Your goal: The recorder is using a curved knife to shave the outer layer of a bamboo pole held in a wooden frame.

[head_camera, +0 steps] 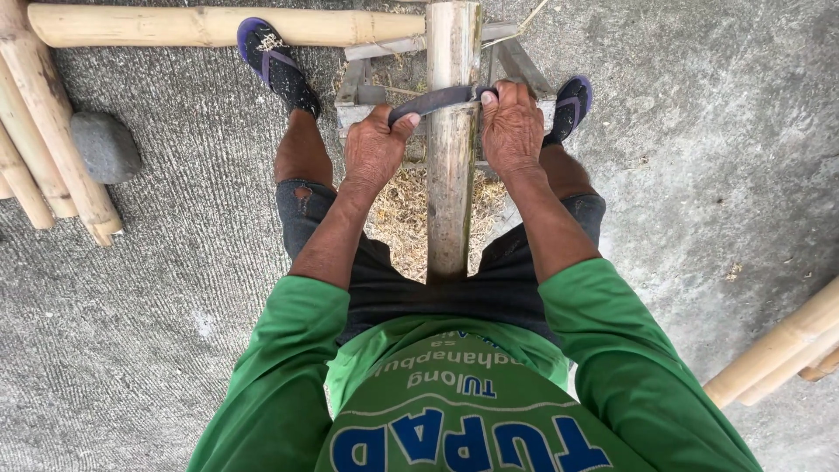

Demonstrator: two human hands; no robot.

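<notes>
Both hands closed around a curved dark blade (pixel 434 102), one at each end; left hand (pixel 374 149) left of centre, grip wrapped tight on the blade's left end, thumb on top; right hand (pixel 511 129) right of centre, grip shut on the right end, fingers folded over. Blade laid crosswise on a bamboo pole (pixel 452 140), touching its upper face; pole running down the middle of the frame, from the top edge to between the thighs, its near end against the dark shorts (pixel 437 288). Under the pole, a grey wooden stand (pixel 358 92) at upper centre; below it, a heap of pale shavings (pixel 402 210) on the concrete floor (pixel 175 262). Blue sandals either side of the stand, one at upper left (pixel 275 61), one at upper right (pixel 572 103). Green sleeves (pixel 288 350) filling the bottom. Further out, more bamboo (pixel 210 24) along the top left and left edge, with a grey stone (pixel 105 144) beside it; more poles (pixel 778 350) at lower right.
</notes>
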